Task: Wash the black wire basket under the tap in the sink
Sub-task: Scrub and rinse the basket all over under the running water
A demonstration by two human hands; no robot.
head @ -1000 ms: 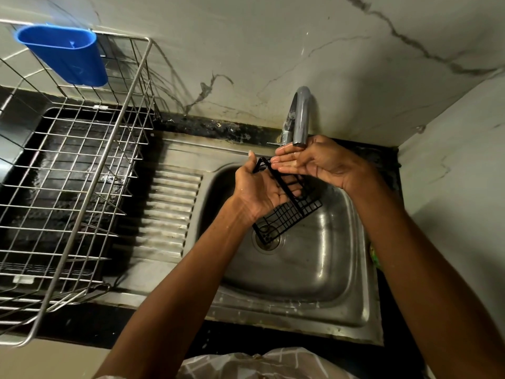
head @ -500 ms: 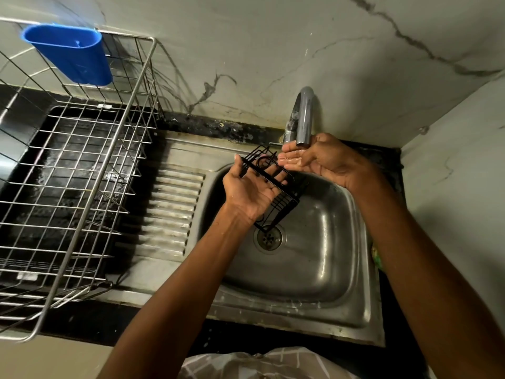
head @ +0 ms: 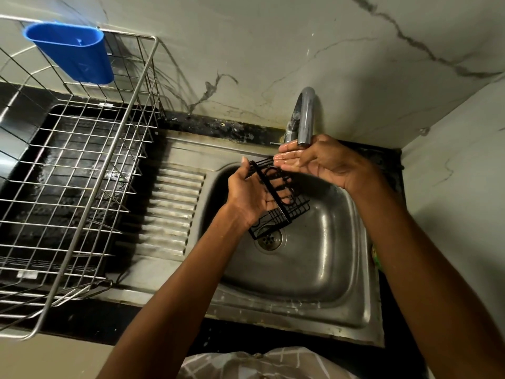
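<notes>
While the left hand [head: 251, 195] grips the black wire basket [head: 278, 195] from the side, fingers threaded through its wires, the basket hangs tilted over the bowl of the steel sink [head: 314, 269], its lower corner above the drain [head: 269, 239] and its upper end just below and left of the tap [head: 304, 116]. The right hand [head: 319, 162] holds nothing: it lies flat and wet, palm up, directly under the spout, fingertips beside the basket's top rim. No stream can be made out. To wash well, the person would likely swing the basket fully beneath the spout, rub the wires with the free fingers, and turn it so each mesh face gets rinsed. Wet wire may slip, so a firm hold matters.
</notes>
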